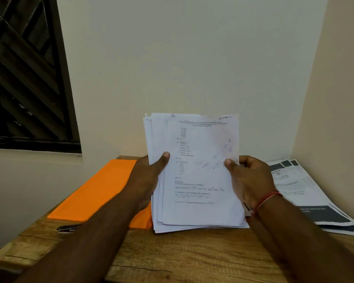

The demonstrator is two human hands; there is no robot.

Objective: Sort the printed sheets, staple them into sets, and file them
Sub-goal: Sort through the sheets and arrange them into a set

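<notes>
A stack of printed white sheets (198,172) stands nearly upright on its bottom edge on the wooden table (172,256), its sheets unevenly fanned at the top and left. My left hand (149,176) grips the stack's left edge, thumb on the front page. My right hand (247,176) grips the right edge, thumb on the front too. The front page shows printed maths questions and handwriting at the top right. An orange file folder (94,190) lies flat on the table to the left, partly behind my left hand.
More printed sheets with dark grey bands (315,201) lie spread at the table's right, by the wall corner. A small dark metal object, perhaps a stapler (68,228), lies near the folder's front edge. A dark window (25,74) is at upper left.
</notes>
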